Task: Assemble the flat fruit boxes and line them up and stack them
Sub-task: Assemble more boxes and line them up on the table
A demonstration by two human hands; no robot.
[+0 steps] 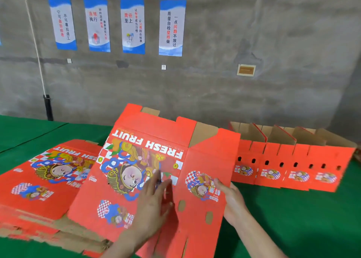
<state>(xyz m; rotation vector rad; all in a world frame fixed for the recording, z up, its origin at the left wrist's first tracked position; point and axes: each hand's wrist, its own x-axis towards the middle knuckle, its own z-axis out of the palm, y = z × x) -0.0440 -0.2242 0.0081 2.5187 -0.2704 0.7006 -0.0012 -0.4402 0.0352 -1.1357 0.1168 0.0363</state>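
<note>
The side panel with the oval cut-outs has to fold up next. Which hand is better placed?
Right, I'd judge. The right hand grips that side panel at its outer edge. The left hand lies flat on the big printed face, which suits it to pinning that down.

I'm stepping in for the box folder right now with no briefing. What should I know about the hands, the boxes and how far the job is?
Left hand: open, pressing flat on the printed face of the current box.
Right hand: grips that box's right edge.
The current box is tilted up over the green table, mostly flat, not yet formed.
Done: a row of assembled boxes stands side by side at the right rear.
Left: form this box, work through the pile of flat boxes on the left, line up; no stacking visible.
</note>
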